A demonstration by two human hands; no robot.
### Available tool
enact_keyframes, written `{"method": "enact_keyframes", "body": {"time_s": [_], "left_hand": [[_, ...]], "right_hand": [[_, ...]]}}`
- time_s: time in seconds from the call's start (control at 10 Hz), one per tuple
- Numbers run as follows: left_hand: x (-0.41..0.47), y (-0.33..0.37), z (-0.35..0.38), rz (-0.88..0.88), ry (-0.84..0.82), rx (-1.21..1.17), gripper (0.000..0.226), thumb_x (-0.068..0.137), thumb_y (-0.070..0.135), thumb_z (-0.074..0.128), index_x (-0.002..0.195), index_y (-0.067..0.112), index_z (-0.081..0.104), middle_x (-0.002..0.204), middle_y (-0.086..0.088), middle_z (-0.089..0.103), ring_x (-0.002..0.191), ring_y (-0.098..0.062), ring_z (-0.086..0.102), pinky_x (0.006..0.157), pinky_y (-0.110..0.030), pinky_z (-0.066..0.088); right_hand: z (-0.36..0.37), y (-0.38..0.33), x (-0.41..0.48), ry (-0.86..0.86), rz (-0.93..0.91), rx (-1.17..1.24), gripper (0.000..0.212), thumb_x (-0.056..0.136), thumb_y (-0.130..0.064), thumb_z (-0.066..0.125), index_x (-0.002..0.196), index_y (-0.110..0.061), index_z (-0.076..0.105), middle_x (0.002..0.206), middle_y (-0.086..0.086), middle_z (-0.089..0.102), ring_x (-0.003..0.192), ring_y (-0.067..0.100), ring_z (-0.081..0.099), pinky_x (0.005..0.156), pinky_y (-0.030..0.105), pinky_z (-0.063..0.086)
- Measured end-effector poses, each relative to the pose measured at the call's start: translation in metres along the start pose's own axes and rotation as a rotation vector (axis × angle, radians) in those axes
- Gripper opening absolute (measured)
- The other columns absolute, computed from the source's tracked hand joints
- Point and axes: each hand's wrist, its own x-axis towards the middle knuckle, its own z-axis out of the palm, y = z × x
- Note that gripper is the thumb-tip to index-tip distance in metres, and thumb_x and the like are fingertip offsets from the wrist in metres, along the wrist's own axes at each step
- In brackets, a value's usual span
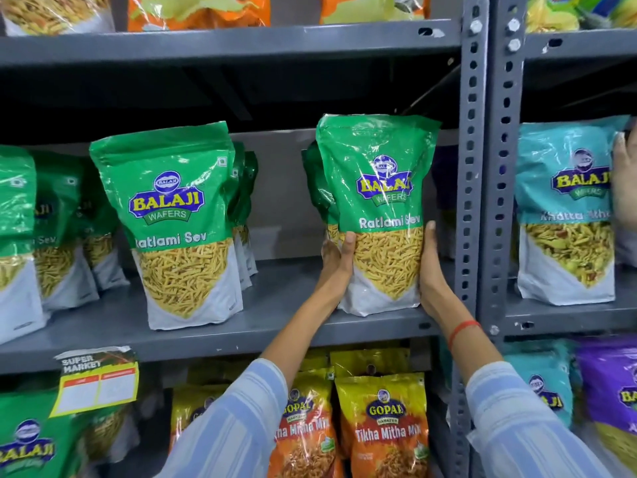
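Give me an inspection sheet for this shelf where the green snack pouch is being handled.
Surface: grey metal shelf, pouches standing in rows.
Job's things: green pouch upright, base at the shelf's front edge; other green pouches stand behind it.
Clutter: crumpled price label hanging off the shelf edge.
Grippers: left hand and right hand grip the green pouch's lower sides, thumbs on its front.
Cables: nothing seen.
Surroundings: slotted post to the right; teal pouch in the next bay; orange pouches on the level below.
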Motion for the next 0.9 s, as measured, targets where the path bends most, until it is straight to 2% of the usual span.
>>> {"method": "enact_keyframes", "body": {"time_s": [0.1, 0.2, 0.3, 0.4, 0.5, 0.6, 0.7, 0.8, 0.9], "left_hand": [[-0.002, 0.003, -0.001, 0.004, 0.001, 0.051, 0.128, 0.045, 0.101, 0.009, 0.151, 0.029, 0.008, 0.163, -0.001, 0.006, 0.150, -0.019, 0.004, 0.121, -0.052, 0.006], [-0.003, 0.003, 0.000, 0.002, -0.026, 0.070, 0.103, 0.070, 0.085, 0.009, 0.152, 0.023, -0.001, 0.162, -0.001, -0.008, 0.149, -0.018, -0.007, 0.121, -0.046, -0.003], [0.002, -0.005, -0.002, 0.002, -0.039, 0.054, 0.114, 0.059, 0.095, 0.026, 0.150, 0.030, 0.006, 0.163, -0.003, 0.008, 0.149, -0.021, 0.010, 0.121, -0.051, 0.011], [0.011, -0.016, -0.002, 0.014, -0.069, 0.036, 0.114, 0.052, 0.091, 0.053, 0.146, 0.039, 0.014, 0.160, -0.001, 0.019, 0.147, -0.021, 0.021, 0.119, -0.050, 0.020], [0.012, -0.018, -0.001, 0.026, -0.084, 0.002, 0.101, 0.057, 0.088, 0.055, 0.143, 0.046, 0.020, 0.158, 0.002, 0.026, 0.145, -0.020, 0.027, 0.118, -0.050, 0.023], [0.013, -0.018, -0.002, 0.035, -0.115, -0.014, 0.094, 0.062, 0.088, 0.050, 0.142, 0.049, 0.020, 0.159, 0.005, 0.025, 0.145, -0.018, 0.025, 0.119, -0.049, 0.021], [0.010, -0.017, -0.001, 0.015, -0.131, 0.026, 0.102, 0.061, 0.091, 0.044, 0.145, 0.045, 0.009, 0.162, 0.005, 0.014, 0.148, -0.017, 0.015, 0.120, -0.050, 0.015], [0.005, -0.013, -0.003, -0.005, -0.143, 0.050, 0.115, 0.055, 0.095, 0.041, 0.148, 0.038, 0.004, 0.162, 0.004, 0.008, 0.149, -0.017, 0.011, 0.121, -0.049, 0.013], [-0.009, 0.001, -0.003, 0.027, -0.095, 0.081, 0.132, 0.046, 0.100, 0.029, 0.151, 0.026, -0.003, 0.163, -0.001, -0.006, 0.149, -0.018, -0.002, 0.122, -0.047, 0.004]], "right_hand": [[-0.003, 0.003, -0.001, -0.022, -0.008, -0.075, 0.091, 0.068, -0.090, 0.032, 0.138, -0.034, 0.049, 0.142, 0.003, 0.054, 0.128, 0.023, 0.053, 0.115, 0.049, 0.033], [-0.005, 0.004, -0.004, -0.024, -0.022, -0.174, 0.092, 0.056, -0.095, 0.038, 0.128, -0.040, 0.054, 0.138, 0.002, 0.058, 0.123, 0.022, 0.057, 0.112, 0.047, 0.037], [-0.008, 0.004, -0.004, -0.025, 0.020, -0.240, 0.107, 0.052, -0.097, 0.041, 0.137, -0.033, 0.050, 0.139, 0.004, 0.057, 0.125, 0.024, 0.057, 0.112, 0.052, 0.037], [-0.008, 0.003, -0.005, -0.040, 0.027, -0.223, 0.102, 0.054, -0.092, 0.047, 0.134, -0.029, 0.054, 0.131, 0.006, 0.064, 0.117, 0.023, 0.063, 0.107, 0.048, 0.044], [-0.009, 0.004, -0.003, -0.009, 0.043, -0.244, 0.099, 0.055, -0.095, 0.047, 0.132, -0.033, 0.055, 0.134, 0.004, 0.062, 0.120, 0.024, 0.060, 0.109, 0.050, 0.041], [-0.011, 0.006, -0.001, -0.004, 0.045, -0.258, 0.096, 0.056, -0.095, 0.045, 0.131, -0.035, 0.055, 0.136, 0.004, 0.061, 0.123, 0.024, 0.059, 0.111, 0.051, 0.038], [-0.011, 0.005, -0.004, 0.005, 0.033, -0.247, 0.096, 0.057, -0.094, 0.046, 0.132, -0.034, 0.054, 0.136, 0.004, 0.060, 0.124, 0.023, 0.058, 0.111, 0.052, 0.038], [-0.009, 0.003, -0.007, 0.039, 0.027, -0.300, 0.088, 0.059, -0.094, 0.041, 0.121, -0.034, 0.060, 0.133, 0.006, 0.062, 0.120, 0.026, 0.060, 0.109, 0.050, 0.040], [0.001, 0.009, -0.020, 0.283, -0.222, -0.474, 0.079, 0.081, -0.079, 0.034, 0.127, -0.017, 0.054, 0.121, 0.011, 0.064, 0.115, 0.031, 0.059, 0.094, 0.037, 0.043]]}}
